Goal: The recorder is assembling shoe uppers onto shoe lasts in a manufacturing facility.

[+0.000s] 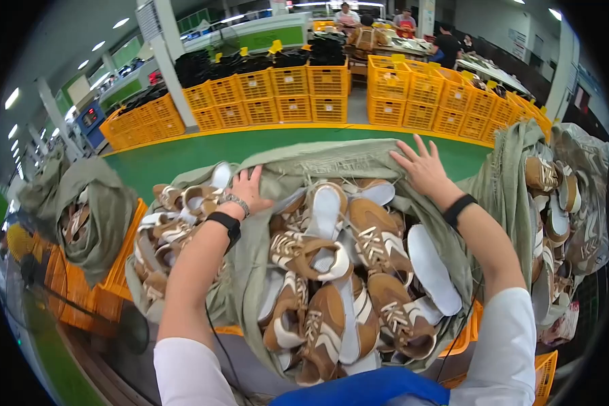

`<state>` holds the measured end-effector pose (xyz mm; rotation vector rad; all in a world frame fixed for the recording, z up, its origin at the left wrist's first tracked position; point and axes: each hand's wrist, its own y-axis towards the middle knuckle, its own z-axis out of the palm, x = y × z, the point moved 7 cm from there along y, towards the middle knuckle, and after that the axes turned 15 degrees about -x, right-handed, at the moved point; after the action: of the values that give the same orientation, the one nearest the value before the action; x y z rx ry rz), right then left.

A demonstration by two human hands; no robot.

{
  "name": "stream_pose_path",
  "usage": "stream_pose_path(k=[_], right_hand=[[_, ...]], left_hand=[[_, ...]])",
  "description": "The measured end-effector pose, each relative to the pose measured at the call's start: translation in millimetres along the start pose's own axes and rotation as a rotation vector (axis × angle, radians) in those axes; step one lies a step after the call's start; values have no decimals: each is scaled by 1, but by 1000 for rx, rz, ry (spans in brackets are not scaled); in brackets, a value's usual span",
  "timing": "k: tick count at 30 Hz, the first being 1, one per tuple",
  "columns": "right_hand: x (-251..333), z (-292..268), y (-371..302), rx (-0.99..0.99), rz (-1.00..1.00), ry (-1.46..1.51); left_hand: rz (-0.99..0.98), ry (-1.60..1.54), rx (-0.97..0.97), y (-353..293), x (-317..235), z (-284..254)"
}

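A grey-green woven sack (250,284) stands open in front of me, its mouth folded back. Inside lie several brown-and-white sneakers (379,243) in a loose heap, some with laces up and some showing flat white undersides. My left hand (250,193) rests on the sack's upper left rim, thumb and fingers apart. On the far right part of the rim lies my right hand (423,169), its fingers spread over the folded cloth. Both hands are open and touch only the sack. A dark band circles each wrist.
More sneakers fill a sack (172,237) at left and another sack (507,176) at right. A bunched sack (95,210) lies on orange crates at far left. Beyond the green floor (203,152), stacked yellow crates (277,95) form a row. Several people work behind.
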<state>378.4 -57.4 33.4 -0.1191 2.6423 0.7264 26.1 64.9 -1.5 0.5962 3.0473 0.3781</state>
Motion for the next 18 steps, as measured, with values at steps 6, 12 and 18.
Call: stream_pose_path(k=[6,12,18], right_hand=[[17,109,61,285,60,218],[50,209,46,523,150,845],[46,237,22,796,572,1339]], left_hand=[[141,-458,-147,84,25,105],[-177,-673,543,51,-5,179],[-466,-1119,813,31,-10,214]])
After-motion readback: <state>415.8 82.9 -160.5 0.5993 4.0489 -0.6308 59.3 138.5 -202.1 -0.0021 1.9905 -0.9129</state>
